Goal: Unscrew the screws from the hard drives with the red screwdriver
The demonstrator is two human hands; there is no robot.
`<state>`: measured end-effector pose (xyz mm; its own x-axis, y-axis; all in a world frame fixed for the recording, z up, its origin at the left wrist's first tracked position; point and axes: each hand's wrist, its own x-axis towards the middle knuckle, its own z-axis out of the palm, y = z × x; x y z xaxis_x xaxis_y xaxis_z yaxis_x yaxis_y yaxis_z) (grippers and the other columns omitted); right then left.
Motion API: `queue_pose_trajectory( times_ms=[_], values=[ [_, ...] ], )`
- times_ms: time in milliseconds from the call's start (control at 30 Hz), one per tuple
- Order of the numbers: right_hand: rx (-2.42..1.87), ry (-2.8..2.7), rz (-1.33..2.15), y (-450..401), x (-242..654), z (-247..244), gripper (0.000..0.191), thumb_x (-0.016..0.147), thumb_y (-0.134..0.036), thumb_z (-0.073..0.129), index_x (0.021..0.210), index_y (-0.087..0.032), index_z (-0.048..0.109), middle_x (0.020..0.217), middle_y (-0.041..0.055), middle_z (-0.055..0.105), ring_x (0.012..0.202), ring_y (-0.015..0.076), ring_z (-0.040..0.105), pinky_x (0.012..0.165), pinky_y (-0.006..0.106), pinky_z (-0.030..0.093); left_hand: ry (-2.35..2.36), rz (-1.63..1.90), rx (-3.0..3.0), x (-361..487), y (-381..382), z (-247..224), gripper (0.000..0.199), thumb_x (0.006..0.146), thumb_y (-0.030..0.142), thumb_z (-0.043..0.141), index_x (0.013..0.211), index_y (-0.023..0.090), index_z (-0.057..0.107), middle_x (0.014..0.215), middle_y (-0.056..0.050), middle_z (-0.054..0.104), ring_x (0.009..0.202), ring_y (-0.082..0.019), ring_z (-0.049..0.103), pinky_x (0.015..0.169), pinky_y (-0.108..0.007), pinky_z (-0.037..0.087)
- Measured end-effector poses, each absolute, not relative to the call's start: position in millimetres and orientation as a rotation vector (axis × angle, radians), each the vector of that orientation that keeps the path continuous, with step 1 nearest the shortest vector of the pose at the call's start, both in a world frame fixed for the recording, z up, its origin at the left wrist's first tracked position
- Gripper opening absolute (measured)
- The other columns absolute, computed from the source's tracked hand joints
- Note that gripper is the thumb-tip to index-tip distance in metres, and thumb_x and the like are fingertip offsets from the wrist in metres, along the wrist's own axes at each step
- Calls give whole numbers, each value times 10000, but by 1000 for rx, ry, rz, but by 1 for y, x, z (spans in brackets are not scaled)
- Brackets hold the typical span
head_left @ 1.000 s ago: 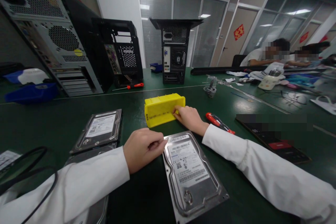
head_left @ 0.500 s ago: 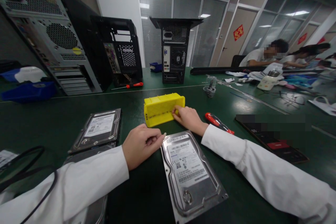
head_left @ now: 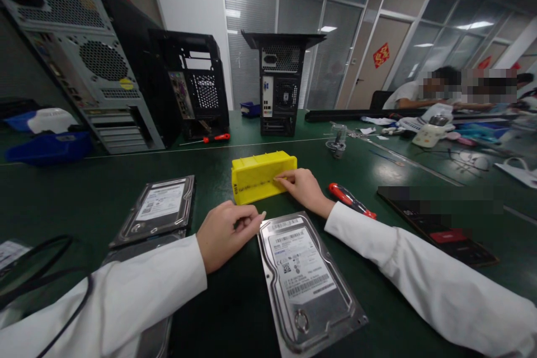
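Note:
A yellow bin lies tipped with its opening toward me, small dark bits along its inside. My right hand reaches to its opening, thumb and fingertips pinched; whatever they hold is too small to make out. My left hand is curled beside the top left corner of a silver hard drive, thumb and forefinger together, with something too small to name at the tips. The drive lies label up in front of me. Another hard drive rests at the left on top of further drives, partly under my left sleeve.
Computer cases stand at the back and left. A red-black screwdriver lies right of my right hand, a dark panel farther right. Black cables cross the left front. People sit at the far right.
The fingers of my right hand have straightened somewhat and pinch at the bin's opening. My left hand keeps its pose. The view has shifted slightly.

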<state>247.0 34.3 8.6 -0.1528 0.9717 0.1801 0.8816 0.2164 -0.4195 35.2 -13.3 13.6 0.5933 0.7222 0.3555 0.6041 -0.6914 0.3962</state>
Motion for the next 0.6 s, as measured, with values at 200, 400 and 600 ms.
queue_pose_trajectory(
  times_ms=[200,400,600],
  values=[
    [-1413,-2158,647,13,241,41,333,902,-338,440,1033,-105,638,829,48,671,693,115,615,622,243,493,1205,634,2418,34,-11,15,296,901,381,403,748,192,572,603,27,573,565,-139,527,559,-237,344],
    [-1221,-2271,846,-27,237,53,240,834,-313,540,917,-166,711,772,17,697,635,80,588,562,175,427,1137,613,2279,31,-7,9,234,902,319,400,831,206,592,692,22,645,677,-170,591,652,-256,385],
    [-1269,-2225,764,-30,226,30,239,825,-335,546,896,-193,725,772,25,700,639,95,579,539,188,376,1020,562,2236,31,-6,9,285,902,287,376,768,184,605,720,15,642,728,-158,607,700,-239,402]
  ],
)
